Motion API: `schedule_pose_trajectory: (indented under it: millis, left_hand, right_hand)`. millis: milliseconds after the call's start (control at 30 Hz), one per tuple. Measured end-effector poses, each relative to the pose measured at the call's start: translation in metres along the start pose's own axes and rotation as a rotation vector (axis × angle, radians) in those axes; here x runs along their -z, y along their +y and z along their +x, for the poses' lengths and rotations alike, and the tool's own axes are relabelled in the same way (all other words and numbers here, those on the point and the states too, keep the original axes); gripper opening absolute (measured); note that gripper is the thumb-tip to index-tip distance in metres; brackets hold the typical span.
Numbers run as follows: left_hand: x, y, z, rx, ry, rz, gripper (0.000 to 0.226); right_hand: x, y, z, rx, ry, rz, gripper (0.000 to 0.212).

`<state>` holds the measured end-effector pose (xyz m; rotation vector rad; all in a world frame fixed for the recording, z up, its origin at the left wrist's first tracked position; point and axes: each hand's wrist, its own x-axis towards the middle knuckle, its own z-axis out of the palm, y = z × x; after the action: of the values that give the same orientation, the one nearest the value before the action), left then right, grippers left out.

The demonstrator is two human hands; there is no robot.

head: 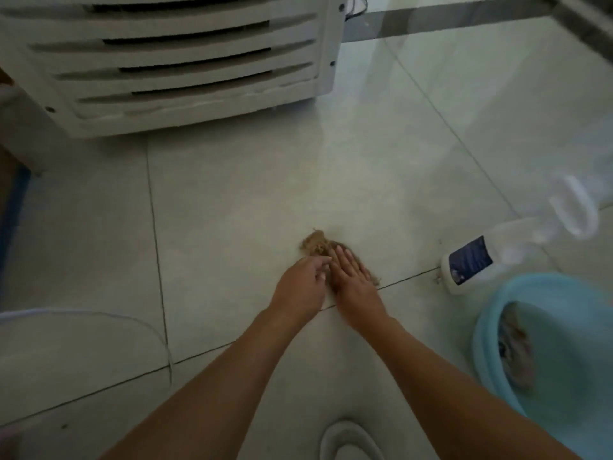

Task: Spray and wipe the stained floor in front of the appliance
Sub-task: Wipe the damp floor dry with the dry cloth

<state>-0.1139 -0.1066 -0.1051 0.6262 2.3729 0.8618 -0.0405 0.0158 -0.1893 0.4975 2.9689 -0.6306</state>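
A small brown cloth (314,243) lies crumpled on the pale tiled floor (232,200) in front of a white louvred appliance (172,71). My right hand (351,277) presses flat on the cloth with straight fingers. My left hand (303,283) lies beside it on the left, fingertips touching the cloth's edge, fingers loosely bent. A white cleaner bottle (477,260) with a dark blue label lies on its side on the floor to the right, apart from both hands.
A light blue plastic basin (497,327) with a wet rag in it stands at the right. A white cord (142,327) curves over the floor at the left. A white slipper (348,439) shows at the bottom edge. A dark threshold strip (447,14) runs behind.
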Motion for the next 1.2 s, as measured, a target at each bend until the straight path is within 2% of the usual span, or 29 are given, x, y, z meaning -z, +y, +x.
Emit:
schedule_pose_trajectory:
  millis: [167, 333, 500, 700, 867, 967, 1067, 1200]
  left_hand:
    - [-0.01, 0.04, 0.023, -0.093, -0.087, -0.05, 0.04]
    - [-0.02, 0.069, 0.045, -0.128, -0.176, -0.084, 0.042]
    - [-0.02, 0.075, 0.066, -0.15, -0.211, -0.121, 0.04]
    - [-0.007, 0.07, 0.096, -0.126, -0.214, -0.094, 0.04]
    - [-0.01, 0.077, 0.113, -0.094, -0.211, -0.093, 0.038]
    - [-0.013, 0.082, 0.127, -0.095, -0.212, -0.079, 0.037]
    - [-0.004, 0.09, 0.148, -0.082, -0.183, -0.088, 0.036]
    - [0.026, 0.091, 0.166, -0.106, -0.08, -0.081, 0.036]
  right_hand:
    - [0.035, 0.073, 0.006, -0.402, 0.084, 0.004, 0.067]
    - [0.031, 0.063, 0.018, -0.635, 0.234, 0.046, 0.063]
    - [0.067, 0.114, 0.073, -0.881, 0.231, 0.08, 0.066]
    - [0.065, 0.125, 0.089, -0.857, 0.285, 0.065, 0.07]
    - [0.025, 0.064, 0.039, -0.53, 0.318, 0.099, 0.074]
    - [0.014, 0.051, 0.035, -0.463, 0.275, 0.172, 0.074]
    - [0.031, 0.069, 0.087, -0.403, 0.231, 0.158, 0.068]
    - [0.075, 0.112, 0.216, -0.368, 0.126, 0.086, 0.061]
